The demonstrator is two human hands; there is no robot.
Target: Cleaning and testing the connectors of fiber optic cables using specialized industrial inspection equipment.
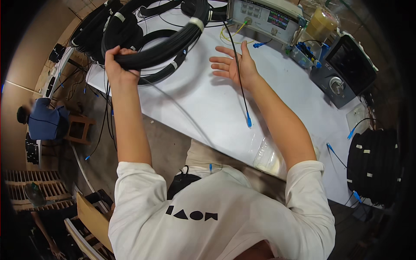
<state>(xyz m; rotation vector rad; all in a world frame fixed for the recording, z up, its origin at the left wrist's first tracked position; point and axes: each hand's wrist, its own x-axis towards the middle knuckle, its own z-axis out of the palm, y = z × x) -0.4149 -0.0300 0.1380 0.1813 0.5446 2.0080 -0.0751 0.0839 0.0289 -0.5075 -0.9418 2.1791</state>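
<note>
Left hand (116, 65) at 10 o'clock, fist closed around a black cable coil (167, 45), gripping it from below, forearm raised nearly vertical from the shoulder. Coil is a thick bundle of many thin black loops, bound with white tape bands, held tilted above the white table (208, 104) edge; its upper arc runs toward 12 o'clock. More black coils (97, 26) lie behind it at 11 o'clock, touching or overlapping, can't tell which.

Right hand (234, 65) just right of 12 o'clock, open flat, palm up, fingers spread, holding nothing. A thin black lead (239, 82) crosses over the palm and wrist and runs down the table to a blue connector (248, 120) near centre. Right forearm slants from 4 o'clock up to the hand.

Grey test unit (264, 17) at 1 o'clock, yellow fibre (229, 34) plugged into its front, a blue connector beside it. Dark box meter (344, 71) with round knob at 2 o'clock. Small clear tray (305, 54) between the two holds blue connectors; contents otherwise too small to tell. Clear lidded cup (320, 21) with yellowish filling behind it.

Another black coil (372, 167) with white bands at 4 o'clock on the table edge, blue-tipped leads next to it. Clear plastic bag (266, 154) at the near table edge, contents unclear. Seated person in blue (45, 121) at 9 o'clock, well apart.
</note>
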